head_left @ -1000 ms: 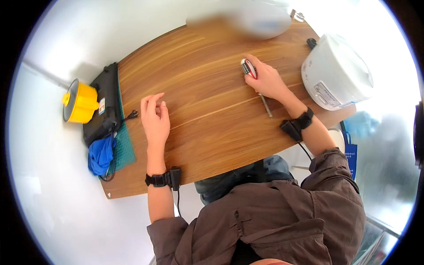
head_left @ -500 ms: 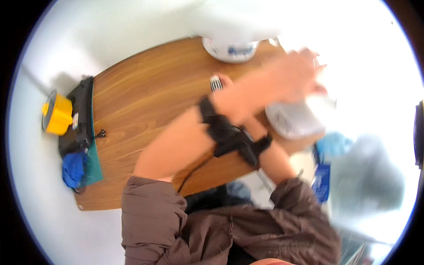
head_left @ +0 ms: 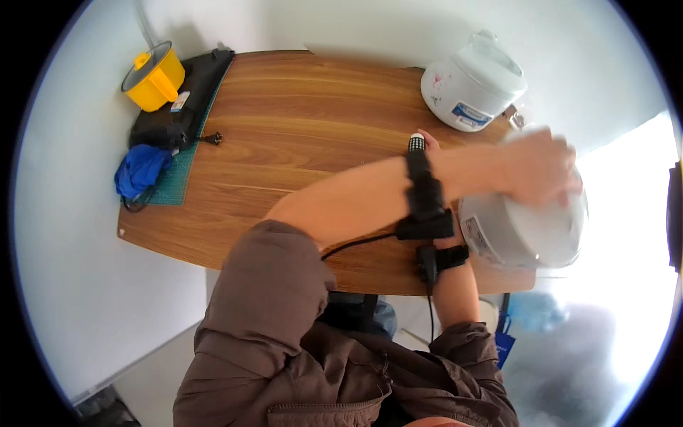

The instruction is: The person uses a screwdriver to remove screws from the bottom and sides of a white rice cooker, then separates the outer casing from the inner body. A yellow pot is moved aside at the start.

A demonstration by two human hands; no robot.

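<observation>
White rice cooker (head_left: pixel 491 235) sits near the table's (head_left: pixel 306 128) right edge, my blurred left hand (head_left: pixel 538 169) at its lid; can't tell if gripping. Right hand (head_left: pixel 432 141), mostly hidden, grasps the checkered handle (head_left: pixel 417 143). Risk: my left forearm (head_left: pixel 356 196) crosses my right; a bump could jolt the handle loose or shove the cooker off.

looks steeply down from head height through a wide fisheye, faces across the table (head_left: pixel 320 107) toward the white wall (head_left: pixel 277 25), sits close above the brown jacket (head_left: pixel 341 366).
</observation>
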